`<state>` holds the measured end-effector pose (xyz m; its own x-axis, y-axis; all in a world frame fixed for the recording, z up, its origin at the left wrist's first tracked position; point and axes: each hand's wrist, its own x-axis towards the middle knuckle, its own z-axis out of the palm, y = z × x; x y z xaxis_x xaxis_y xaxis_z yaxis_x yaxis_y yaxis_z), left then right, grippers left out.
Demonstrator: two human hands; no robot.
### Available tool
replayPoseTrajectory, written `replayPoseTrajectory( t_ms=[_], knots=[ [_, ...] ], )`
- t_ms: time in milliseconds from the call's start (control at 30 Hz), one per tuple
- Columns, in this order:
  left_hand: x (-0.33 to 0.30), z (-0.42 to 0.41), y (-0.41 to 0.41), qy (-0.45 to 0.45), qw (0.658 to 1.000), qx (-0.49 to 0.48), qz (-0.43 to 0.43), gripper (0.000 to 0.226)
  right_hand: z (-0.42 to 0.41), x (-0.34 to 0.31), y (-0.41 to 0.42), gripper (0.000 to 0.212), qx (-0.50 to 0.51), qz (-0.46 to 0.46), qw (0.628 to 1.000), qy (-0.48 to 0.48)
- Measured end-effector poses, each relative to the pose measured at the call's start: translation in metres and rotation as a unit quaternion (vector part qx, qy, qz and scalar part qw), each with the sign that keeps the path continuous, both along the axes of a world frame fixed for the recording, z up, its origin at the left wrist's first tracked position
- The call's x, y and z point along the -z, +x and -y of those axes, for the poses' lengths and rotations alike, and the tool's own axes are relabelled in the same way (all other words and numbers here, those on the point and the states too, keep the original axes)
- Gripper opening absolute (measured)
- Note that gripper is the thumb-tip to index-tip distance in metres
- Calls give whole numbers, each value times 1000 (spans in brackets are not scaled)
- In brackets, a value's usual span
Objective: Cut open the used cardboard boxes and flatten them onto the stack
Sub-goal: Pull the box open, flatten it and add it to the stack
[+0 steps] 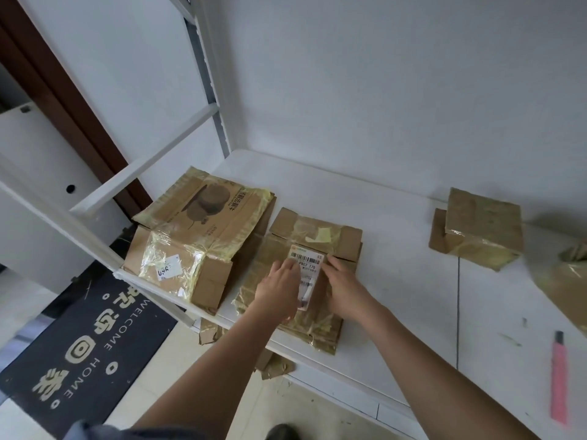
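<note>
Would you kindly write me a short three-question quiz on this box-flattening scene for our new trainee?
1. True or false: the pink knife is in the right hand.
2. Which item do both hands press on? A) the labelled box B) the stack C) the far box
3. Fill in: the stack lies to the ____ of the labelled box.

Key
1. False: it lies on the table, away from the right hand.
2. A: the left hand and right hand rest on it beside its barcode label.
3. Left.
</note>
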<state>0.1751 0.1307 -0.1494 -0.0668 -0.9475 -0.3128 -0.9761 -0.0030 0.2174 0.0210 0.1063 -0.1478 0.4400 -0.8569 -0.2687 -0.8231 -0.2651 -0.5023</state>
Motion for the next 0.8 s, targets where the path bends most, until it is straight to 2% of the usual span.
replayPoseTrajectory(
  t_ms=[67,167,300,333,400,467,500,567,700,800],
  knots=[
    [0,7,6,9,999,-1,-43,74,11,-1,-2,77,1,-13,1000,24],
    [3,13,11,-1,1000,6,-10,92,24,-1,-4,103,0,-113,994,9],
    [10,18,4,-1,997,25,68,121,28,2,9,90,11,-172,984,-44],
    [10,20,4,13,998,25,60,125,28,3,12,88,7,-176,983,-58],
    [10,23,11,56,998,7,-10,126,31,8,11,92,-4,-144,989,-45],
    [12,25,24,97,991,16,-96,123,35,13,3,96,-5,-74,997,35],
    [13,25,29,113,986,29,-120,120,36,17,-1,89,-6,-45,997,67],
    [17,26,35,133,983,56,-115,110,33,26,-3,70,2,-23,997,78],
    [30,27,32,108,987,40,-115,75,15,50,6,70,-3,-128,992,-20],
    [36,24,34,45,993,37,-101,66,15,49,11,67,-3,-166,984,-60]
  ],
)
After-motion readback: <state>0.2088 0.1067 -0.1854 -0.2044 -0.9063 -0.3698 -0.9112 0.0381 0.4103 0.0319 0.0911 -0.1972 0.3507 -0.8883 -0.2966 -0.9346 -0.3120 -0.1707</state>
